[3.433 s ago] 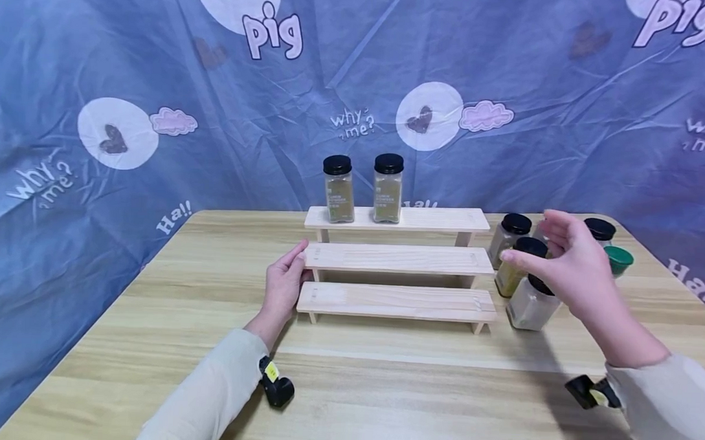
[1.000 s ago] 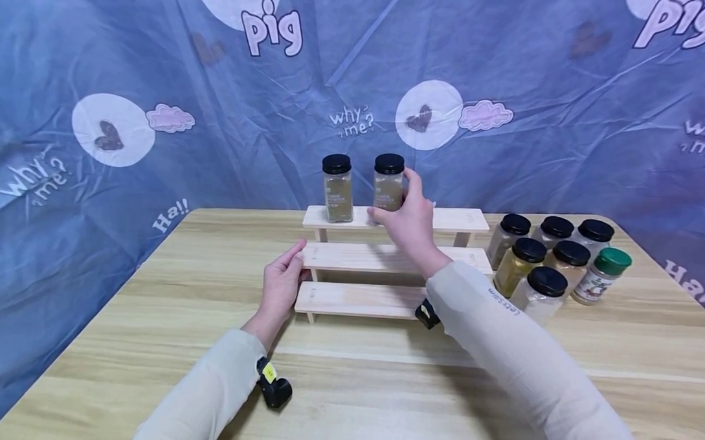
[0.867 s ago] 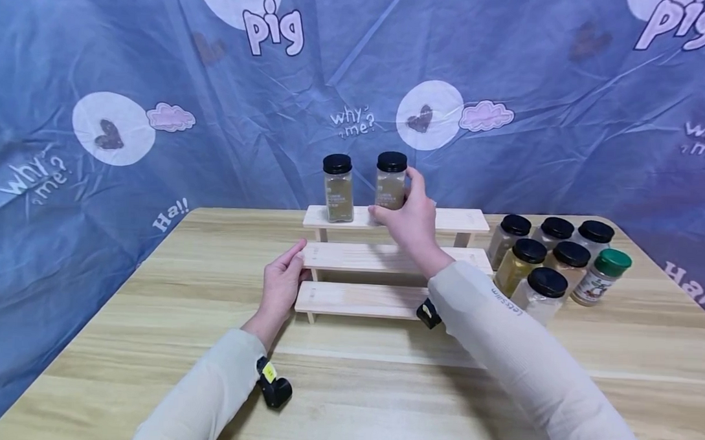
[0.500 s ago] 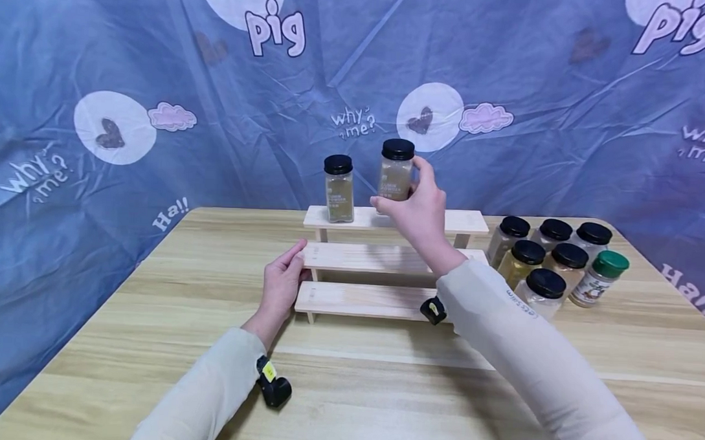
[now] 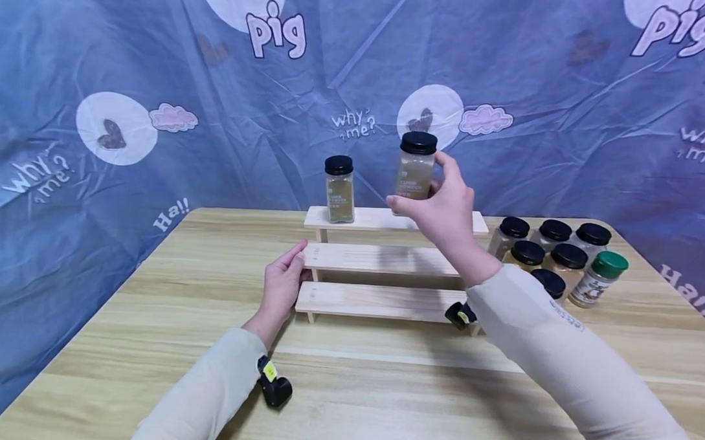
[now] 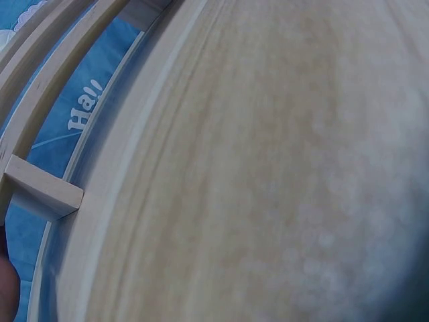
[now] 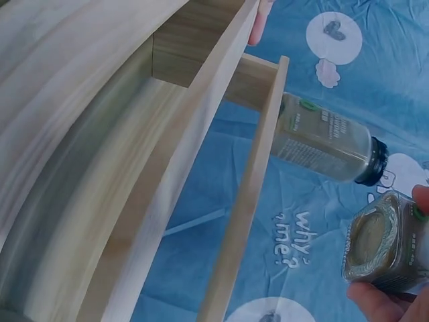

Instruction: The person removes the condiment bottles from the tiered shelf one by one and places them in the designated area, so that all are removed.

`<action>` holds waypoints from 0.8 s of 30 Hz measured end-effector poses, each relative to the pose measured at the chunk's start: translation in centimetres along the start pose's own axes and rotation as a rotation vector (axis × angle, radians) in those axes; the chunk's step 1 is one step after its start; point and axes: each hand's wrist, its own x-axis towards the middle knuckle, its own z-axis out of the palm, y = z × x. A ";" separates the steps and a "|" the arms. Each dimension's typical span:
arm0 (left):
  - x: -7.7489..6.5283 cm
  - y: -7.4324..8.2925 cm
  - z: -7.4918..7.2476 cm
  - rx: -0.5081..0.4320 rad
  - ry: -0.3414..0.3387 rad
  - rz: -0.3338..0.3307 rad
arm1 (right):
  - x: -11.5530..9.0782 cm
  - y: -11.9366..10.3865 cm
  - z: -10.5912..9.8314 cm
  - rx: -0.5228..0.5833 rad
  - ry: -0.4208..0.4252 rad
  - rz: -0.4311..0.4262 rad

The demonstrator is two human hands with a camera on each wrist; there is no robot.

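My right hand (image 5: 449, 207) grips a square clear spice jar (image 5: 415, 170) with a black lid and tan powder, its label reading cumin powder. The jar is upright above the top shelf of a three-step wooden rack (image 5: 380, 258). From below, the right wrist view shows the jar's base (image 7: 371, 245), raised off the shelf, with fingers (image 7: 375, 303) around it. A matching jar (image 5: 340, 197) stands at the left of that top shelf. My left hand (image 5: 281, 283) holds the rack's left end at the middle shelf; some of its fingers are hidden behind the wood.
Right of the rack stands a group of several black-lidded spice jars (image 5: 568, 256), with a green-lidded shaker (image 5: 600, 280) at its right side. My right sleeve (image 5: 575, 357) partly covers the front jar (image 5: 550, 283). A printed blue cloth (image 5: 246, 100) hangs behind the wooden table (image 5: 346, 401).
My right hand has gone from the jar group to the top shelf, gripped the second cumin jar, and lifted it up and rightward. My left hand stays on the rack.
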 end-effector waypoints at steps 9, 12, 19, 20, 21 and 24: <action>-0.1 0.0 0.0 0.024 0.012 0.002 | -1.3 0.6 -2.9 -0.081 0.008 -0.003; 0.0 0.0 0.0 0.040 0.011 0.005 | -1.9 1.1 -3.7 -0.114 0.006 -0.003; 0.1 -0.1 -0.1 0.048 0.011 0.002 | -3.1 1.8 -5.6 -0.106 -0.023 0.052; 0.1 -0.2 -0.1 0.046 0.011 0.003 | -3.2 1.8 -5.9 -0.105 -0.025 0.056; 0.1 -0.2 -0.1 0.047 0.012 0.005 | -3.4 2.0 -6.2 -0.110 -0.025 0.062; 0.1 -0.2 0.0 0.039 0.014 0.005 | -3.9 2.3 -7.1 -0.149 -0.017 0.072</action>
